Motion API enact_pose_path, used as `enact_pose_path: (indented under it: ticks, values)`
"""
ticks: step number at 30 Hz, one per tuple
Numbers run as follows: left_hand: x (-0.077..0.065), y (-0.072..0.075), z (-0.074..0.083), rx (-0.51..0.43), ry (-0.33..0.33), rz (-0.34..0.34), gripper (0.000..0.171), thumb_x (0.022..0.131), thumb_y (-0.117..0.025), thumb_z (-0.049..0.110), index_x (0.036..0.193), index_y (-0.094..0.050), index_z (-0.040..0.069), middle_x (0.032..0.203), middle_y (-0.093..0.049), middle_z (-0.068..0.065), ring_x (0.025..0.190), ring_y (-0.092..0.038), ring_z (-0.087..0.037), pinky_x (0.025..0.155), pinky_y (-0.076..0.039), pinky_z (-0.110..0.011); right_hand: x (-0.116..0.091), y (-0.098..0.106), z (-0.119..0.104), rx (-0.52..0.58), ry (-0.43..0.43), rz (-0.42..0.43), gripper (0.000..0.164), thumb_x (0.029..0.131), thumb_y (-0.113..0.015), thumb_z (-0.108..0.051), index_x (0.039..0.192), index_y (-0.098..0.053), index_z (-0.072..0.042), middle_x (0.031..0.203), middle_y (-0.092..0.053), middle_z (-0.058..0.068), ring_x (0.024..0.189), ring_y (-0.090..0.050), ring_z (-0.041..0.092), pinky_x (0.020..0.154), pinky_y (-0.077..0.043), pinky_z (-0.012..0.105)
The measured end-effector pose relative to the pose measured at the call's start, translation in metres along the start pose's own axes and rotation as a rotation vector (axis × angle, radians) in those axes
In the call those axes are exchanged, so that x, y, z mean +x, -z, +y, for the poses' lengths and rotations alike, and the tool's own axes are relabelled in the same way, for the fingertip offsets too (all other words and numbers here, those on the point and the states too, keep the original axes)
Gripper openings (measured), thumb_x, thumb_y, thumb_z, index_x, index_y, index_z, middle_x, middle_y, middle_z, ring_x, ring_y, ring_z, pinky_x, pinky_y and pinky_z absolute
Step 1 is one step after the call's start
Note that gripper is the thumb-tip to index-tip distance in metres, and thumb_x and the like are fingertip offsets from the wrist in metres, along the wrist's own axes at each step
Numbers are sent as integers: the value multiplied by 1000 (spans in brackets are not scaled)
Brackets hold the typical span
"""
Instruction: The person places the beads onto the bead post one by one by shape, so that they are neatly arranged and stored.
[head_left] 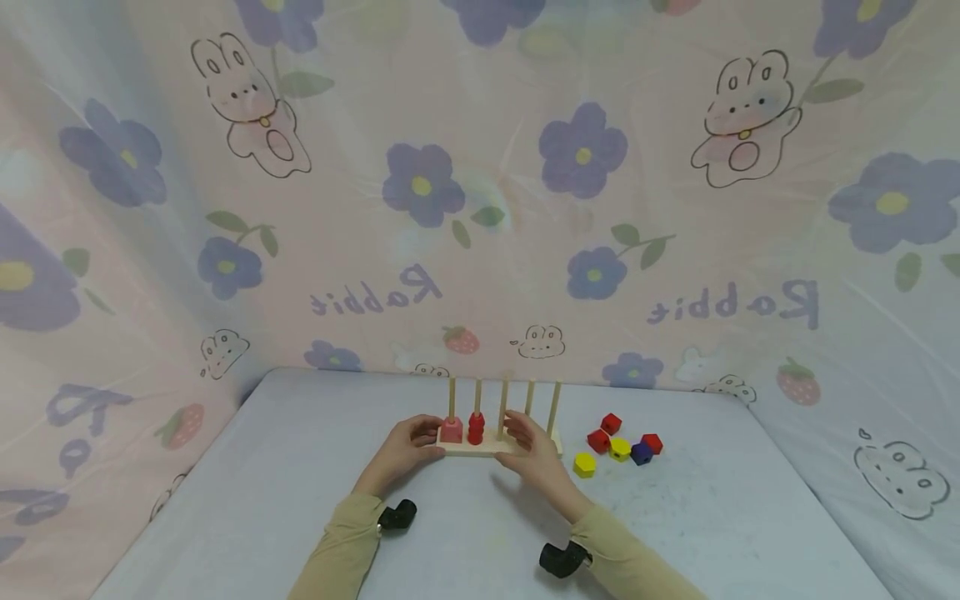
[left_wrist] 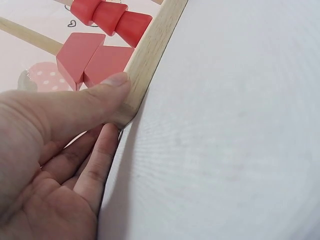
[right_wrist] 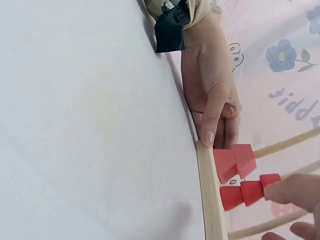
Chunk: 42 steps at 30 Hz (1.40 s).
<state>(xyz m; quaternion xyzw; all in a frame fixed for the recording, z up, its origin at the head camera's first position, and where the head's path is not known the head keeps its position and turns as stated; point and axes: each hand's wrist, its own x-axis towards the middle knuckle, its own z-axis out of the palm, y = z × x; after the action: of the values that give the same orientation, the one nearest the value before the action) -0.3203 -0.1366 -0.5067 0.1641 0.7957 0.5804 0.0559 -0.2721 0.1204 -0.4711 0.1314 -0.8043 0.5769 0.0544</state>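
Observation:
My left hand grips the left end of a wooden peg board, its thumb lying along the front edge in the left wrist view. Two pink beads sit at the foot of the leftmost peg. On the second peg, three red beads are stacked. My right hand hovers in front of the third peg with fingers spread and loosely bent, nothing between them. In the right wrist view, one of its fingertips overlaps the top red bead.
Right of the board lie loose beads: several red ones, a yellow bead beside a dark blue bead, and another yellow bead nearer the front. A patterned curtain hangs behind the white table.

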Motion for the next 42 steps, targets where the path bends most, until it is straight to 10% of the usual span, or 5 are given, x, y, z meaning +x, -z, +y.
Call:
enact_pose_path:
  ticks: [26,42]
  values:
    - [1,1,-2,-9,-26,7,51,79,-78,5,124,-56,-1,117,-59,-16,108,-59,-31,91,-51,-33,-30,106,15,-349,-54,2,43,79,-76,-3,120,-60,0,113,-63,17,108,-57,36,95,-46,51]
    - [-3,0,4,11,-35,18,49,80,-76,3,125,-55,-3,118,-59,-18,109,-59,-34,92,-51,-38,-38,116,30,-458,-116,-49,36,77,-77,1,110,-65,-1,103,-66,5,85,-60,19,78,-55,34]
